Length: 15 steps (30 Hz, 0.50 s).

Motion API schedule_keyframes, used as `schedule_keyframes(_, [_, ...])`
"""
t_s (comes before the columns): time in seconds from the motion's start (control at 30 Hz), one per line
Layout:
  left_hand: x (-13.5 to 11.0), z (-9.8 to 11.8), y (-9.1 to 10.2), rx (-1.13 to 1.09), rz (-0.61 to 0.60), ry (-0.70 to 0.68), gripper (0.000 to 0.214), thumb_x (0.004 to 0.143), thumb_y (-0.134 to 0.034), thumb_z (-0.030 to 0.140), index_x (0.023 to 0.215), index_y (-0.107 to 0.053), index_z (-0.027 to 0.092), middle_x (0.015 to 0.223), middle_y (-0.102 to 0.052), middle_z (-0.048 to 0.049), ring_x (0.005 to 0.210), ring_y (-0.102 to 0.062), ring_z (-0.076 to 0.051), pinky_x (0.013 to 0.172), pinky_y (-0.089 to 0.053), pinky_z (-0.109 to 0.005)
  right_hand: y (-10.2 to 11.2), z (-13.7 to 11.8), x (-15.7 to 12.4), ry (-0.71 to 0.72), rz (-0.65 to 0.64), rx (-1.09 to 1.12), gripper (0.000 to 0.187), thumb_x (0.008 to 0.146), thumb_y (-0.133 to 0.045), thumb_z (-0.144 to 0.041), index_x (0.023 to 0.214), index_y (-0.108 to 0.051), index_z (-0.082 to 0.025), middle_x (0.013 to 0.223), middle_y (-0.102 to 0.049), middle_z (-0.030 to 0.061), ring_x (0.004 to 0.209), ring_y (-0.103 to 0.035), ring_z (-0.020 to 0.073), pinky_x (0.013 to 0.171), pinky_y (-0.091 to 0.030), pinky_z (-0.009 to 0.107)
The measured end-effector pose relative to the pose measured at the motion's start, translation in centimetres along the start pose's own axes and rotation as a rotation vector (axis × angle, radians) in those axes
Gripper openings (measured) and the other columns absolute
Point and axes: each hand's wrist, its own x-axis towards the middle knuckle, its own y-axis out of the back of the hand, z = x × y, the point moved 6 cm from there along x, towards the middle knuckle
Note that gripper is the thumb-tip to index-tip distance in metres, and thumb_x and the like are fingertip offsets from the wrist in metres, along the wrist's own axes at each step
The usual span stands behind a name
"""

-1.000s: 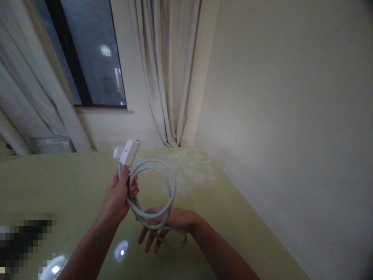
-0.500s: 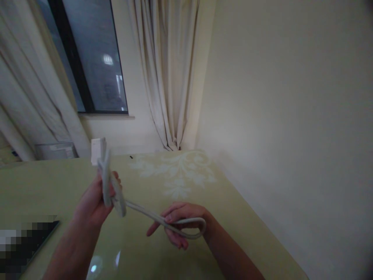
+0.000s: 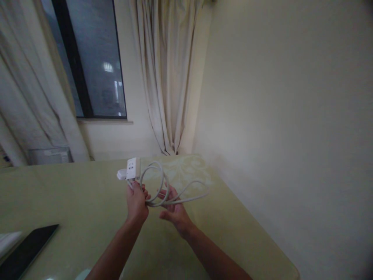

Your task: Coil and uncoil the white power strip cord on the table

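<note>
A white extension cord is held up above the table in front of me. Its socket block stands at the top of my left hand, with the white plug just left of it. That hand is closed around the gathered cord below the block. The cable hangs in round loops to the right, and one long loop sticks out past my right hand. My right hand is open, thumb apart, its fingers behind the cable strands; whether they touch the cord is hard to tell.
The pale green table has a white floral pattern at its far right corner. A dark flat object lies at the lower left beside a white item. Beyond are curtains, a window and a wall along the right.
My left hand has moved right with the extension cord, closer to my right hand. The cable loops have spread wider. My right hand has turned, and its fingers have opened from the cable.
</note>
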Motion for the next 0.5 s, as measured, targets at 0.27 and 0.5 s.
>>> schedule_keyframes(0.27, [-2.1,-4.2,-1.0,0.663,-0.272,-0.19,0.014,0.107,-0.043,0.037,0.098,-0.039,0.027,0.072,-0.049,0.0067,0.048,-0.051,-0.014,0.048,-0.043,-0.024,6.0,0.1,1.8,-0.212,0.477,0.05,0.058,0.068,-0.09,-0.062,0.093,-0.056,-0.023,0.054,-0.048,-0.0123,0.047,-0.048,0.0092,0.059,-0.054,0.026])
schedule_keyframes(0.5, [-2.2,-8.6,-1.6,1.216,-0.513,-0.224,0.024,0.096,-0.045,0.01,0.119,-0.046,0.019,0.093,-0.067,-0.0086,0.081,-0.072,-0.024,0.075,-0.055,-0.036,11.1,1.2,0.6,-0.316,0.541,-0.223,0.047,0.086,-0.078,-0.052,0.109,-0.05,-0.023,0.058,-0.055,-0.0104,0.047,-0.057,0.0138,0.05,-0.051,0.025])
